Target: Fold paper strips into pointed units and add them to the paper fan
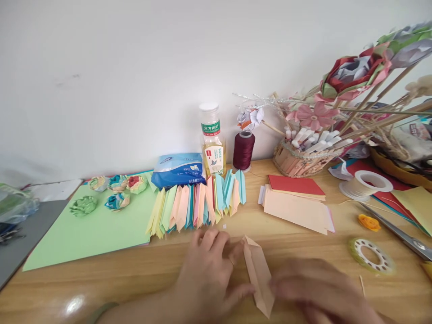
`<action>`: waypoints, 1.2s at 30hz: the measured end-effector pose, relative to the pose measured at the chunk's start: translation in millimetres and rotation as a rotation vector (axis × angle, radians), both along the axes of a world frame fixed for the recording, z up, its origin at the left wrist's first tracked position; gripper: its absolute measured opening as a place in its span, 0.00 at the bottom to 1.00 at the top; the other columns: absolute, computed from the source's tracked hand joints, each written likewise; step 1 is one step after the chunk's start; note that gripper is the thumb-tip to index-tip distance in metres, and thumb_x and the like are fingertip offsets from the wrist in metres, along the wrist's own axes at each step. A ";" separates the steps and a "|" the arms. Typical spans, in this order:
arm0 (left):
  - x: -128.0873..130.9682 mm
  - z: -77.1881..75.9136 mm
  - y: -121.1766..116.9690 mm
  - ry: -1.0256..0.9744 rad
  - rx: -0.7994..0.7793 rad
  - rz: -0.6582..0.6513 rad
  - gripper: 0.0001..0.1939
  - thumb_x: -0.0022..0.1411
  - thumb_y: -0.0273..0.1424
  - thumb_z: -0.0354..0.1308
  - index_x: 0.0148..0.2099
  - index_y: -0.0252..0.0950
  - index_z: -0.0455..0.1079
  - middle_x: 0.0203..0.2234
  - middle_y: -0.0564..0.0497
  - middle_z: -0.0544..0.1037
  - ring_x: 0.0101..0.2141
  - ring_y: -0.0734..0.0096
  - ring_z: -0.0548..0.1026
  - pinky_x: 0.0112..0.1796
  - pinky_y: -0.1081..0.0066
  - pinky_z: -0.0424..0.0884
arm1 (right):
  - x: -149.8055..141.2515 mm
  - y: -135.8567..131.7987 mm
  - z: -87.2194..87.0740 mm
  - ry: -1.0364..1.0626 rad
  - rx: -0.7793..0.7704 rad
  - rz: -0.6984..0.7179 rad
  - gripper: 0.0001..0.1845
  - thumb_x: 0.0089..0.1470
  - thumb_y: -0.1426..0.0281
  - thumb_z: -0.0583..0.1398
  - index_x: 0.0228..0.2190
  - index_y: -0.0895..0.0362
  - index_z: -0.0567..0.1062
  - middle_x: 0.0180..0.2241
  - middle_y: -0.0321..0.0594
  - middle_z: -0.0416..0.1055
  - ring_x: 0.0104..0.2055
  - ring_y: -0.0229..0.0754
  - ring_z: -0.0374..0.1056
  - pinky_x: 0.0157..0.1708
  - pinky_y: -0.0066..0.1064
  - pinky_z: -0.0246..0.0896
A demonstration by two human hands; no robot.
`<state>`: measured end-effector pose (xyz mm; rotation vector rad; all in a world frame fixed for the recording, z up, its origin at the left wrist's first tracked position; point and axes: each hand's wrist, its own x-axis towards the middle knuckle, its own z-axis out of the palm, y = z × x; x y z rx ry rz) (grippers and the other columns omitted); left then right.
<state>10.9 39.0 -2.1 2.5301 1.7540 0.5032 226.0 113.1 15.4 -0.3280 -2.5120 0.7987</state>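
A peach folded paper strip (259, 274) with pointed ends lies on the wooden table (135, 279) near the front edge. My left hand (209, 274) rests flat beside it, fingers spread, fingertips touching its left edge. My right hand (320, 290) is blurred by motion and presses on the strip's right lower edge; its fingers look bunched. Just beyond the hands stands a row of folded pastel paper pieces (197, 202).
A light green sheet (97, 229) carries several paper rosettes (116, 191). Behind sit a blue tissue pack (178, 171), a tea bottle (212, 141) and a maroon thread spool (243, 150). Stacked papers (297, 202), a basket of paper flowers (310, 153), tape rolls (371, 254) and scissors (401, 234) fill the right.
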 end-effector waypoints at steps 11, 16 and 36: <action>12.2 3.4 19.9 0.089 0.032 -0.016 0.19 0.61 0.42 0.56 0.52 0.40 0.67 0.38 0.48 0.71 0.38 0.60 0.65 0.36 0.62 0.59 | 2.5 17.9 -20.2 -0.161 0.369 -0.111 0.15 0.60 0.74 0.51 0.46 0.60 0.72 0.38 0.46 0.74 0.41 0.45 0.69 0.40 0.37 0.68; 10.1 -5.9 20.7 0.013 0.227 -0.079 0.10 0.64 0.24 0.49 0.31 0.34 0.68 0.24 0.52 0.68 0.28 0.68 0.62 0.29 0.68 0.56 | 3.7 11.9 -14.6 -0.215 0.453 -0.137 0.16 0.64 0.73 0.46 0.43 0.62 0.72 0.31 0.43 0.71 0.33 0.42 0.67 0.32 0.35 0.65; -10.7 -5.6 13.3 -0.127 0.096 -0.134 0.07 0.60 0.27 0.58 0.42 0.35 0.69 0.32 0.50 0.74 0.34 0.65 0.67 0.33 0.67 0.68 | 0.1 12.7 -19.7 -0.206 0.391 -0.173 0.12 0.60 0.74 0.51 0.40 0.57 0.72 0.29 0.39 0.68 0.31 0.42 0.64 0.30 0.33 0.60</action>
